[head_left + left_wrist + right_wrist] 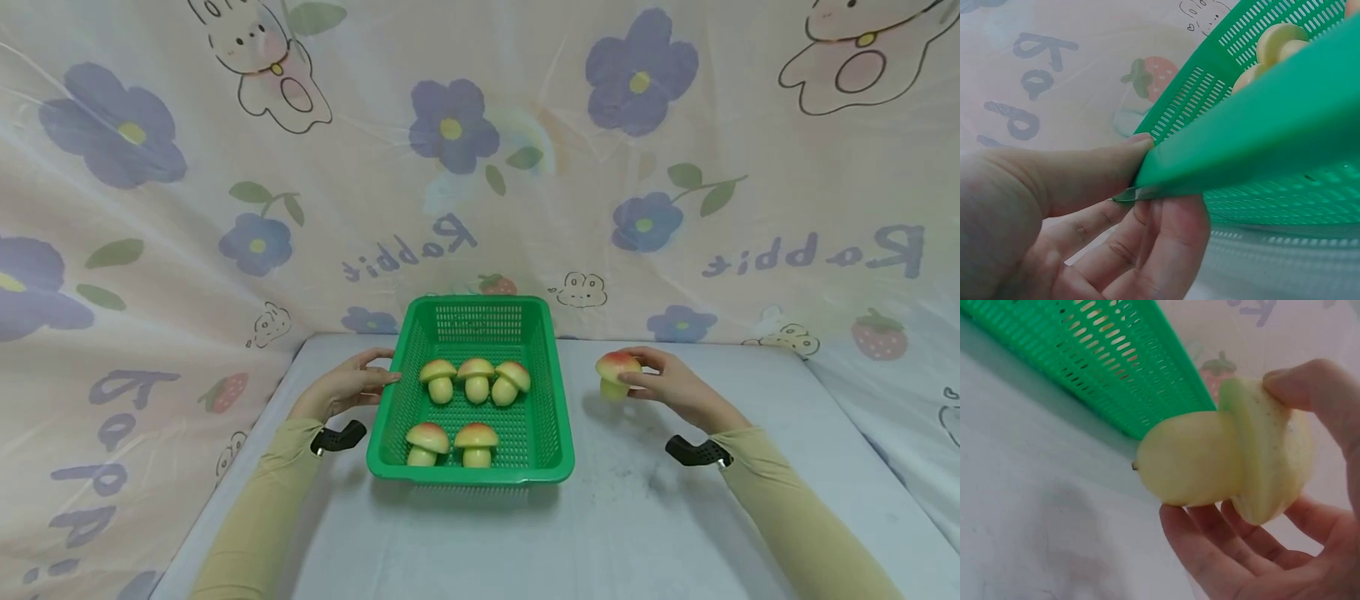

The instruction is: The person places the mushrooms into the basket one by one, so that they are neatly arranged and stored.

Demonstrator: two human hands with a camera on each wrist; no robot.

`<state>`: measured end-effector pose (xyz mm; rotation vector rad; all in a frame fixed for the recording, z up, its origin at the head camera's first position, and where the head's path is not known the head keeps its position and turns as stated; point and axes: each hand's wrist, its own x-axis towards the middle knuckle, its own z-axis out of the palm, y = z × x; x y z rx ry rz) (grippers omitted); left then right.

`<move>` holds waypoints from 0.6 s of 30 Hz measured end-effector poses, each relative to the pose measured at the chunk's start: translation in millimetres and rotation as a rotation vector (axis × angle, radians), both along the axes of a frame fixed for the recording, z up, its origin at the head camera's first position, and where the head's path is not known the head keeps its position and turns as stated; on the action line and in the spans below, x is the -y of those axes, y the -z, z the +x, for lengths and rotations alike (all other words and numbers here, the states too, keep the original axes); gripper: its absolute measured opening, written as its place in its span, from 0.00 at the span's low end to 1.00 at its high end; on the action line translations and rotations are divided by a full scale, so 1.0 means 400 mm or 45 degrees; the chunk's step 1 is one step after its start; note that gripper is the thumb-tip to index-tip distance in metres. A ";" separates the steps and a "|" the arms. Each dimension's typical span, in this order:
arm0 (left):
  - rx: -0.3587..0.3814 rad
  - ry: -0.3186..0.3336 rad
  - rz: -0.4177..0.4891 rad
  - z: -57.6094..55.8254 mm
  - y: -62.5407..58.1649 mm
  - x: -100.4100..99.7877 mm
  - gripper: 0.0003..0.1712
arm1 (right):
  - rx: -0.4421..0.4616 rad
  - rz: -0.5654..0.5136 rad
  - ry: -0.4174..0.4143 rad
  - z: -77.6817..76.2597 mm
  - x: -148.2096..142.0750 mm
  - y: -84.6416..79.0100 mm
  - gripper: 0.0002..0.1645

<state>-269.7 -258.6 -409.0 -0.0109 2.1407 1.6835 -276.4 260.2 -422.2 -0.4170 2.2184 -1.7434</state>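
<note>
A green plastic basket (564,433) with slotted walls stands on the table. Inside it are several toy mushrooms (477,390) with yellow stems and reddish-yellow caps, in a back row and a front row. My left hand (347,385) pinches the basket's left rim, thumb on top and fingers beneath, as the left wrist view shows. To the right of the basket, my right hand (671,385) grips another toy mushroom (1194,459) by its cap and stem, stem pointing down, above the table. In the right wrist view, the thumb lies on the cap and the fingertips meet the stem.
The table (480,546) has a pale cover with faint dark smudges to the right of the basket. A printed curtain (525,208) with flowers and rabbits hangs behind the table and along its sides. Each wrist wears a black camera mount (697,451).
</note>
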 end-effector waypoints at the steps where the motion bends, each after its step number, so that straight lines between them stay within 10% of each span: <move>1: -0.008 0.013 -0.001 0.000 0.001 0.001 0.39 | -0.008 -0.006 -0.001 0.002 -0.001 -0.004 0.36; 18: -0.016 0.029 -0.003 0.000 0.006 0.003 0.40 | -0.091 -0.093 -0.042 0.045 0.028 -0.056 0.33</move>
